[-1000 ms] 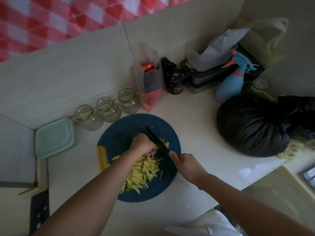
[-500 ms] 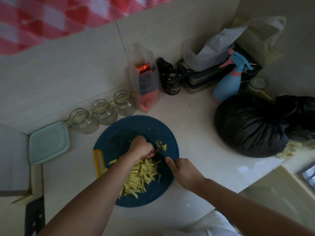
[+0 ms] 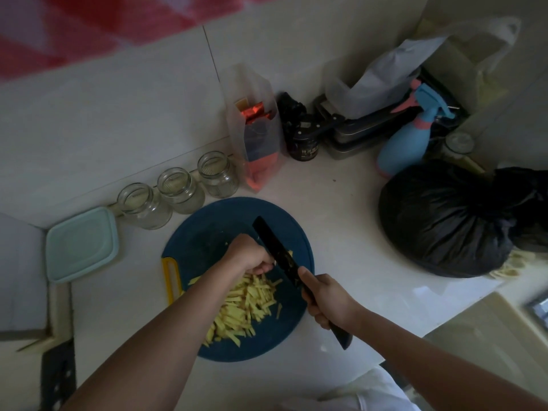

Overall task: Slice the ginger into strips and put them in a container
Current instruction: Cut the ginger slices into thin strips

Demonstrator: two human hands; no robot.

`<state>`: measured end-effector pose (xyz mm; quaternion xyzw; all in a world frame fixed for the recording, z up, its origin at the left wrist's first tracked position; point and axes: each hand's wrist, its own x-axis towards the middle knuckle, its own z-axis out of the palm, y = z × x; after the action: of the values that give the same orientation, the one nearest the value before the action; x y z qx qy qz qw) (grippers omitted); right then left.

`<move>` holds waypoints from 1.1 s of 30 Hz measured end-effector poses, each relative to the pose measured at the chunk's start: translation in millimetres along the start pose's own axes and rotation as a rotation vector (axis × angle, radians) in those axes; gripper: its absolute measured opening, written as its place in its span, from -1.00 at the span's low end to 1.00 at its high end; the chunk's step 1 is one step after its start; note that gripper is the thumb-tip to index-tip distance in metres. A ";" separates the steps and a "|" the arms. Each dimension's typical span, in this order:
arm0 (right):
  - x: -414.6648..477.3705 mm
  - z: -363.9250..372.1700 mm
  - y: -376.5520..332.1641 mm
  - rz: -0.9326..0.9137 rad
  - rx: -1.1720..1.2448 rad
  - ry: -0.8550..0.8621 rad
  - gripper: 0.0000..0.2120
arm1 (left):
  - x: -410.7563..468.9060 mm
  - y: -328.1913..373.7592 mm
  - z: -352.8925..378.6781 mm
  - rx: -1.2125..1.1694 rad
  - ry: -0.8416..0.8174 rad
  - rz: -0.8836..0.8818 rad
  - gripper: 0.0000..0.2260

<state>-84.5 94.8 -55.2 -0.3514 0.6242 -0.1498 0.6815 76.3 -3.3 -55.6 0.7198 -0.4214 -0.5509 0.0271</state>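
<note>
The knife [image 3: 277, 253] is now lifting clear of the cutting board [image 3: 207, 229]. Half a second ago its edge was down among the ginger near the board's middle, and now the dark blade is tilting up and showing its flat side, slanting from the board's centre toward its right edge. The right hand [image 3: 327, 301] is clenching the handle just off the board's right rim, with the thumb lying along the top. The left hand [image 3: 249, 256] is staying where it was, over the board's centre, knuckles up and fingers curled under right beside the blade. What it is pinning is hidden by the hand itself, but it is probably bracing the uncut ginger. A few yellow bits [image 3: 289, 253] are lying on the far side of the blade, and the ginger strips [image 3: 246, 304] are piling up on the board's near half, partly under the left forearm. This looks like one stroke ending and another about to begin, so the slicing is continuing. Nothing is going into a container yet. The lidded teal container [image 3: 81, 244] is sitting well left of the board, and three glass jars [image 3: 181, 186] are standing open just behind its far-left rim.
</note>
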 end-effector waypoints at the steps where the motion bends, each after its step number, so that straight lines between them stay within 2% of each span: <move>1: 0.0 -1.2 -1.1 0.007 0.008 -0.017 -0.49 | 1.0 1.1 -0.3 0.009 0.001 -0.006 -0.95; 8: 3.2 -3.5 -6.7 0.058 -0.002 -0.060 -0.49 | 6.6 4.4 -1.1 0.024 0.011 -0.040 -0.95; 17: 8.6 2.9 -7.3 0.036 -0.118 0.032 -0.51 | 8.8 8.1 1.4 0.050 0.024 -0.068 -0.95; 20: 9.9 8.7 -5.3 -0.002 -0.191 0.072 -0.48 | 8.6 10.2 0.2 0.062 0.010 -0.077 -0.95; 23: 12.4 21.8 -7.8 -0.119 -0.324 0.177 -0.47 | 6.7 12.4 0.6 0.064 0.014 -0.087 -0.95; 27: 20.7 33.3 -14.2 -0.222 -0.509 0.247 -0.50 | -0.6 11.0 0.8 0.077 0.057 -0.085 -0.84; 33: -1.4 16.3 11.4 -0.185 -0.488 0.254 -0.42 | -3.6 3.0 -2.8 0.132 0.063 -0.052 -0.85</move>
<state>-71.8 108.5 -62.1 -0.5386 0.6876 -0.0996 0.4767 76.7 -4.2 -50.2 0.7477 -0.4371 -0.4995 -0.0214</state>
